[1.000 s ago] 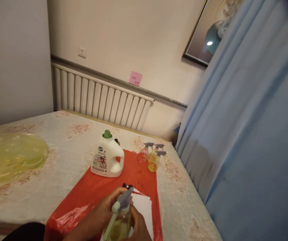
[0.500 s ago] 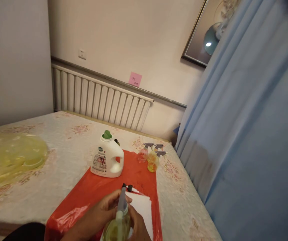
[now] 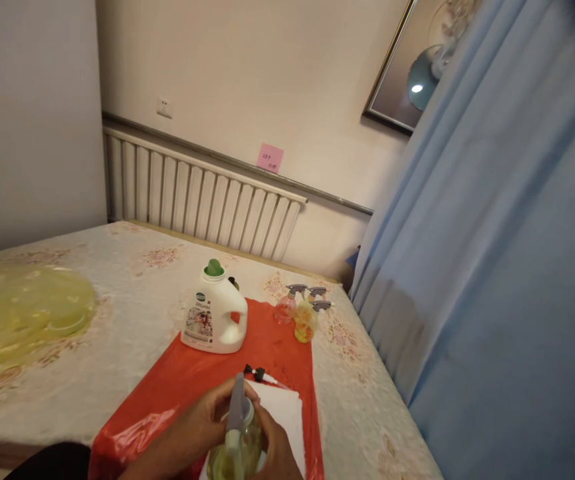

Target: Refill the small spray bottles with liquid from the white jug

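At the bottom centre of the frame, the left grip (image 3: 208, 419) is closing narrowly around the grey spray head (image 3: 236, 405), and the right grip (image 3: 276, 441) is curling around the right side of the clear bottle (image 3: 249, 445) of yellowish liquid, which is sitting between both hands. Just above them, a black-and-white pump (image 3: 260, 375) is lying near the white paper (image 3: 285, 415), while a white jug (image 3: 212, 317) is standing upright left of centre.

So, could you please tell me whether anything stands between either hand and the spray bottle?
Nothing visible does: the left hand is at the grey spray head, and the right hand holds the side of the spray bottle.
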`<action>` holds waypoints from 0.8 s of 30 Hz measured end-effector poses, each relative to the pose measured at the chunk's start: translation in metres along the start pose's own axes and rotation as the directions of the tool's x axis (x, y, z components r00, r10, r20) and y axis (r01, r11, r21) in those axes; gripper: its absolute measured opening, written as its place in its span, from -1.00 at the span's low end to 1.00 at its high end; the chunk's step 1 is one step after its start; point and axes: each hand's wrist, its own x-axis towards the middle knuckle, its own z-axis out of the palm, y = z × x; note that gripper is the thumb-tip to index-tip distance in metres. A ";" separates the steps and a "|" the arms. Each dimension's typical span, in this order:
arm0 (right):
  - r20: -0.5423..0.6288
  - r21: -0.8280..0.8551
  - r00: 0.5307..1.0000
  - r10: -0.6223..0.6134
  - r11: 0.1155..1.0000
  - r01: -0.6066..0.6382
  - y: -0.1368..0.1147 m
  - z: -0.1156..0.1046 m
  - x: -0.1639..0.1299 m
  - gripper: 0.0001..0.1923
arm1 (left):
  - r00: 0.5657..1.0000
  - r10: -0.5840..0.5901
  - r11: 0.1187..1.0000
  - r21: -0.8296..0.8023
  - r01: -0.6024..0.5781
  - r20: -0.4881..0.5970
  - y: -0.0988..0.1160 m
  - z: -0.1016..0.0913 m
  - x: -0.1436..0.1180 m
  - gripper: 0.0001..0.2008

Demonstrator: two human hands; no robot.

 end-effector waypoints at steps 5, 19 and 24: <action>0.012 0.028 1.000 0.028 0.999 -0.028 0.004 0.004 -0.002 0.03 | 0.999 -0.026 0.999 0.036 0.028 -0.041 0.008 0.005 -0.003 -0.75; 0.024 0.080 0.996 0.087 0.993 -0.089 -0.009 -0.004 -0.003 -0.12 | 0.944 0.140 0.990 0.013 -0.143 -0.300 0.011 0.004 0.000 -0.63; 0.010 0.114 0.992 0.130 0.985 -0.130 -0.004 -0.002 -0.005 -0.09 | 0.905 0.150 0.985 -0.015 -0.170 -0.397 0.015 0.003 0.003 -0.61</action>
